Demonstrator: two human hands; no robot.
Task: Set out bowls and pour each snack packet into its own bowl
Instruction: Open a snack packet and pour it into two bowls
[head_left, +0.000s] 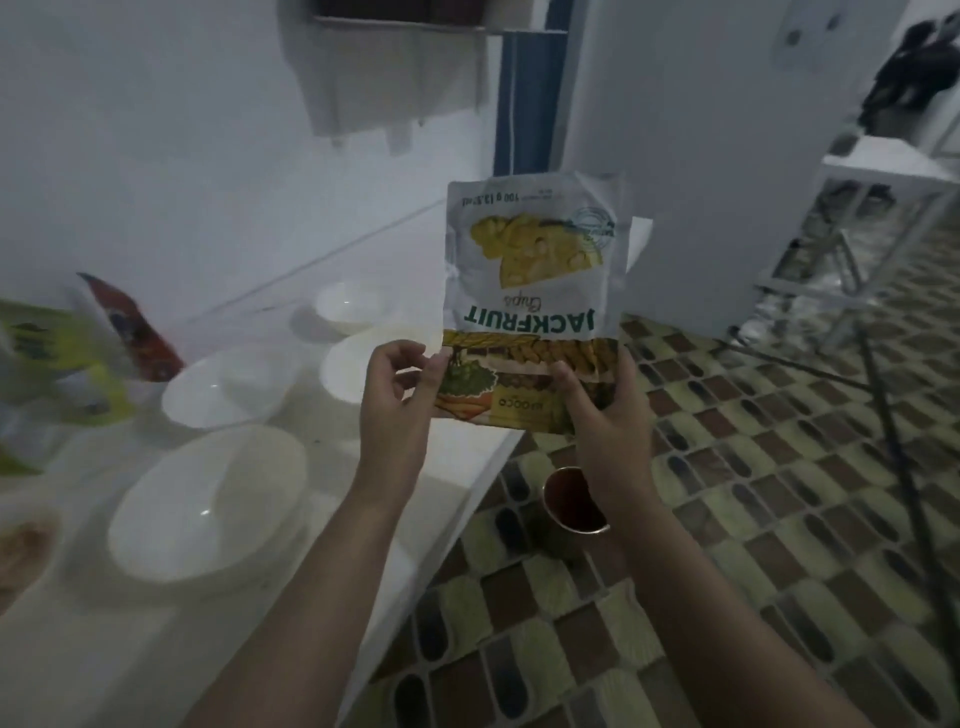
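I hold a white and yellow jackfruit chips packet (532, 291) upside down, out past the counter's right edge. My left hand (397, 400) pinches its lower left corner. My right hand (605, 410) grips its lower right side. Several white bowls stand in a row on the white counter: a large near bowl (208, 501), a middle bowl (228, 387), a bowl (345, 366) partly behind my left hand, and a small far bowl (353, 304). All look empty. More snack packets (67, 364) stand at the left, one red (132, 327).
The white counter (467, 457) ends just right of the bowls. A metal cup (571, 512) with dark contents stands on the patterned tile floor below my right wrist. A bowl with brownish food (23, 540) shows at the left edge. A metal rack (852, 249) stands at the right.
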